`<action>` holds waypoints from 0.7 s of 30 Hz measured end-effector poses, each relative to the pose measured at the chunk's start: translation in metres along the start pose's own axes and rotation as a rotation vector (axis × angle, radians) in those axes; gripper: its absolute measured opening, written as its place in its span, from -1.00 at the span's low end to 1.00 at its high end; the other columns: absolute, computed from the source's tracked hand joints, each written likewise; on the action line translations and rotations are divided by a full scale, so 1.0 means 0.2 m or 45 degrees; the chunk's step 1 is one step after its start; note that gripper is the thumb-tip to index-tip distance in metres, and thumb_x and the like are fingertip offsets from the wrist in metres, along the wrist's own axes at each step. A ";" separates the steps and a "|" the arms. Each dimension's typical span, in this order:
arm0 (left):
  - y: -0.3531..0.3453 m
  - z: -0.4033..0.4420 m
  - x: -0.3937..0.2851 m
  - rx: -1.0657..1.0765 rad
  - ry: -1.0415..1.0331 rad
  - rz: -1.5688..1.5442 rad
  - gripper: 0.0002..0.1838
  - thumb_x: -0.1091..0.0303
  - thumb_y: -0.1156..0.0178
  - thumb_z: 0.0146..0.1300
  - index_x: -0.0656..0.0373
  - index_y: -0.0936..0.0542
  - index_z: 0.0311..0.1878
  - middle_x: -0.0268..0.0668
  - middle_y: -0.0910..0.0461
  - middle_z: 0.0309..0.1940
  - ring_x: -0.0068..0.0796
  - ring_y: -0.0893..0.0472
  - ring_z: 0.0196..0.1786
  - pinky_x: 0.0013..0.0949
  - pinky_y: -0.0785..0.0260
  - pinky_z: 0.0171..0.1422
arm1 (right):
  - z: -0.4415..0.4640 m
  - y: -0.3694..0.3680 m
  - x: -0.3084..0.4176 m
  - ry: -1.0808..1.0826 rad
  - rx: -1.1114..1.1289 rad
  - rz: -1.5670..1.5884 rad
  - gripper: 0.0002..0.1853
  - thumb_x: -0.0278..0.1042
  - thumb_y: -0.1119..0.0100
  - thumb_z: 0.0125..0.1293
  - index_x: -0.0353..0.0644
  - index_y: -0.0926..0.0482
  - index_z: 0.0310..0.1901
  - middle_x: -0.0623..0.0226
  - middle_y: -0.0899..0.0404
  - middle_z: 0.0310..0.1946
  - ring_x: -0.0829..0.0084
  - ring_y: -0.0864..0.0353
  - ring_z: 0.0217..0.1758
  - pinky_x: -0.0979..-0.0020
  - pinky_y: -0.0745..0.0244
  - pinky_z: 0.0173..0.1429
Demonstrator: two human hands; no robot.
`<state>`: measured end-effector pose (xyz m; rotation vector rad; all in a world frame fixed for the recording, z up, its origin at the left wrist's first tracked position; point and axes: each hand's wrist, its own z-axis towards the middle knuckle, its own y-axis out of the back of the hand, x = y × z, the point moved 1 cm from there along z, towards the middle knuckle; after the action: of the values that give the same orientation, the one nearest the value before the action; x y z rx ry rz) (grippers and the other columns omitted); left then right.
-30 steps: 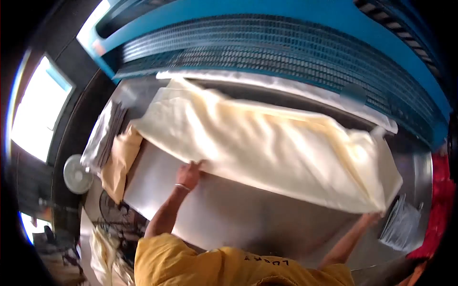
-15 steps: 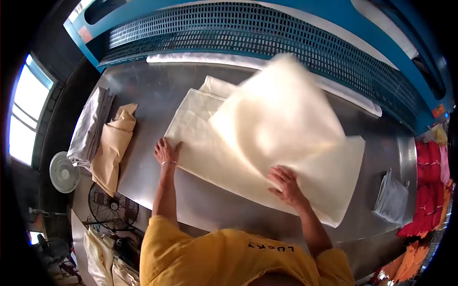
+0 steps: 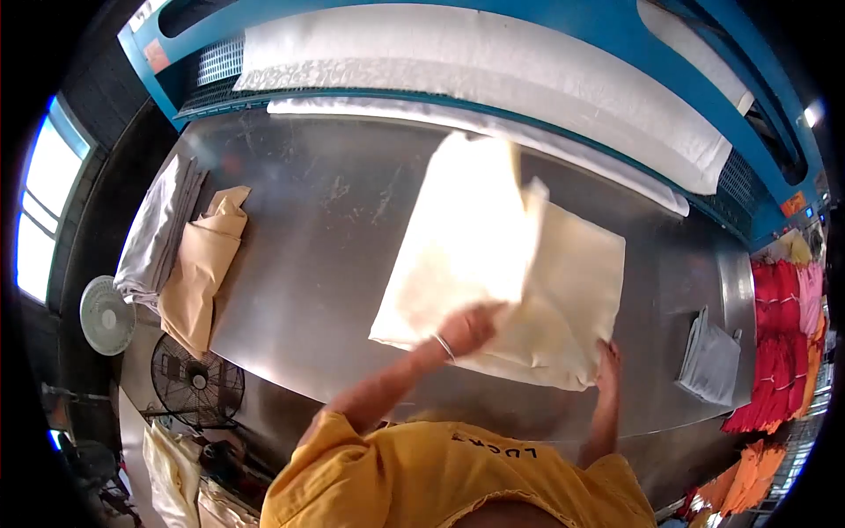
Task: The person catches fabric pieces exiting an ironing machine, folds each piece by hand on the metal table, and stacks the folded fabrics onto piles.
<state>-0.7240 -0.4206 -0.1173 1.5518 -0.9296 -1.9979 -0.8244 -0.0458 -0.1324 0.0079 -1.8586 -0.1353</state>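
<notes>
A cream cloth (image 3: 576,273) lies partly folded on the metal table, its left part doubled over toward the right and its raised flap blurred by motion. My left hand (image 3: 471,327), with a pale band at the wrist, is closed on the cloth at the near side of the fold; its fingertips are smeared. At the cloth's near right corner, my right hand (image 3: 608,364) pinches the edge, seen from the side.
Grey folded cloths (image 3: 158,238) and a tan cloth (image 3: 204,273) lie on the table's left. A small grey folded cloth (image 3: 709,359) sits at the right. Behind the metal table (image 3: 299,255) stands a blue machine (image 3: 563,35) carrying white fabric (image 3: 475,62). Fans (image 3: 198,378) stand at left.
My left hand has swept right, bringing the cloth's left part over. My right hand has moved right to the near corner. White fabric now covers much of the machine's perforated panel.
</notes>
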 end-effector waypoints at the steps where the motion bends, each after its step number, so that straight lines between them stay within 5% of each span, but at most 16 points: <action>1: -0.17 -0.02 -0.13 0.098 0.052 -0.032 -0.24 0.02 -0.15 0.14 0.23 -0.12 0.29 -0.05 -0.31 0.18 -0.08 -0.36 0.16 -0.18 -0.21 0.26 | 0.02 -0.10 0.09 -0.007 0.022 0.156 -0.58 -0.30 -0.16 0.14 -0.27 -0.43 0.03 0.23 -0.48 -0.06 0.34 -0.49 -0.07 0.33 -0.42 -0.04; 3: -0.23 -0.09 -0.38 0.110 0.235 -0.218 -0.05 -0.09 -0.20 0.04 0.29 0.00 0.32 0.02 -0.31 0.15 0.01 -0.34 0.16 -0.13 -0.20 0.25 | -0.08 -0.50 0.48 0.044 0.126 0.514 -0.55 -0.41 -0.15 0.11 -0.29 -0.39 0.07 0.18 -0.48 -0.09 0.35 -0.47 -0.03 0.31 -0.43 -0.01; 5: -0.26 -0.12 -0.51 -0.037 0.343 -0.061 0.12 -0.18 -0.23 -0.04 0.43 0.13 0.31 0.06 -0.33 0.12 0.07 -0.32 0.16 -0.08 -0.21 0.23 | -0.12 -0.83 0.62 0.242 0.425 0.452 -0.64 -0.41 -0.12 0.14 -0.26 -0.48 0.02 0.40 -0.50 -0.23 0.60 -0.43 -0.29 0.56 -0.36 -0.24; 7: -0.26 -0.12 -0.48 -0.226 0.638 -0.261 -0.21 -0.07 -0.22 0.04 0.36 -0.24 0.17 0.04 -0.51 -0.14 -0.01 -0.49 -0.04 -0.12 -0.35 -0.03 | -0.33 -1.13 0.77 0.307 0.852 0.194 -0.65 -0.31 -0.05 0.25 -0.25 -0.47 0.05 0.43 -0.52 -0.31 0.64 -0.41 -0.38 0.61 -0.34 -0.29; 8: -0.29 -0.15 -0.41 -0.432 0.903 -0.559 -0.37 0.00 -0.21 0.07 0.33 -0.37 0.03 -0.01 -0.55 -0.29 -0.06 -0.54 -0.22 -0.14 -0.37 -0.18 | -0.40 -1.23 0.80 0.127 1.302 0.301 -0.66 -0.26 -0.02 0.29 -0.24 -0.47 0.04 0.39 -0.54 -0.30 0.61 -0.49 -0.31 0.58 -0.39 -0.21; 10: -0.34 -0.29 -0.28 -0.864 1.126 -1.038 -0.55 0.09 -0.21 0.10 0.28 -0.49 -0.09 -0.06 -0.58 -0.45 -0.11 -0.57 -0.41 -0.17 -0.38 -0.33 | -0.30 -1.29 0.72 0.283 1.496 0.030 -0.66 -0.23 0.01 0.31 -0.25 -0.47 0.02 0.34 -0.56 -0.28 0.57 -0.52 -0.19 0.52 -0.41 -0.09; 12: -0.34 -0.58 -0.16 -1.103 1.063 -1.385 -0.59 0.15 -0.22 0.09 0.25 -0.48 -0.09 -0.06 -0.57 -0.45 -0.11 -0.55 -0.43 -0.17 -0.38 -0.33 | -0.10 -1.28 0.67 0.749 1.039 -0.322 -0.71 -0.32 0.01 0.31 -0.28 -0.45 0.00 0.28 -0.55 -0.18 0.49 -0.51 -0.13 0.45 -0.38 0.02; 14: -0.06 -0.85 -0.28 -1.107 1.345 -0.708 -0.59 0.20 -0.24 0.08 0.24 -0.46 -0.07 -0.07 -0.57 -0.37 -0.12 -0.54 -0.35 -0.21 -0.38 -0.28 | 0.24 -1.21 0.55 0.859 0.711 -0.271 -0.68 -0.33 0.01 0.30 -0.27 -0.39 0.05 0.27 -0.49 -0.09 0.45 -0.48 -0.09 0.44 -0.36 0.04; 15: 0.09 -0.95 -0.29 -1.363 1.268 -0.043 -0.61 0.21 -0.23 0.08 0.25 -0.47 -0.09 -0.08 -0.56 -0.37 -0.12 -0.53 -0.34 -0.24 -0.37 -0.26 | 0.36 -1.21 0.48 0.690 0.529 -0.314 -0.65 -0.28 -0.01 0.29 -0.27 -0.38 0.06 0.27 -0.48 -0.09 0.44 -0.48 -0.09 0.43 -0.36 0.04; 16: 0.13 -1.00 -0.25 -1.545 1.241 0.172 -0.61 0.19 -0.23 0.08 0.24 -0.49 -0.10 -0.13 -0.56 -0.40 -0.17 -0.52 -0.37 -0.29 -0.37 -0.25 | 0.37 -1.25 0.48 0.523 0.337 -0.361 -0.61 -0.23 -0.03 0.28 -0.28 -0.37 0.06 0.26 -0.47 -0.09 0.43 -0.48 -0.08 0.41 -0.36 0.05; 17: 0.17 -1.04 -0.22 -1.719 1.224 0.399 -0.62 0.18 -0.24 0.08 0.24 -0.51 -0.11 -0.18 -0.55 -0.42 -0.23 -0.52 -0.40 -0.33 -0.37 -0.24 | 0.36 -1.32 0.45 0.407 0.539 -0.350 -0.59 -0.20 -0.05 0.27 -0.29 -0.38 0.06 0.24 -0.48 -0.09 0.43 -0.47 -0.07 0.40 -0.35 0.05; 19: 0.22 -1.03 -0.12 -1.458 1.468 -0.825 -0.48 0.16 -0.29 0.02 0.21 -0.41 0.01 -0.14 -0.38 -0.22 -0.27 -0.38 -0.11 -0.28 -0.38 -0.15 | 0.22 -1.56 0.39 0.178 0.800 -0.464 -0.53 -0.15 -0.16 0.18 -0.32 -0.42 0.01 0.19 -0.50 -0.11 0.44 -0.46 -0.07 0.40 -0.35 0.02; 20: 0.26 -1.01 -0.08 -1.239 1.500 -1.429 -0.41 0.14 -0.32 -0.01 0.20 -0.37 0.06 -0.12 -0.29 -0.11 -0.30 -0.32 0.03 -0.26 -0.38 -0.11 | 0.07 -1.70 0.42 0.328 1.001 -0.306 -0.53 -0.19 -0.21 0.12 -0.34 -0.45 -0.01 0.19 -0.52 -0.12 0.42 -0.50 -0.10 0.41 -0.37 -0.03; 21: 0.35 -0.98 -0.07 -1.253 1.569 -1.411 -0.41 0.16 -0.33 -0.03 0.21 -0.38 0.05 -0.14 -0.35 -0.14 -0.30 -0.39 -0.02 -0.34 -0.41 -0.15 | 0.05 -1.81 0.45 0.334 1.033 -0.389 -0.53 -0.24 -0.22 0.09 -0.34 -0.45 0.00 0.20 -0.53 -0.12 0.41 -0.51 -0.11 0.40 -0.38 -0.03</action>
<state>-0.5357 -0.5055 -0.0850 2.1447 1.3788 -1.0170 -0.8835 -0.4117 -0.0855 0.8308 -1.5276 0.3981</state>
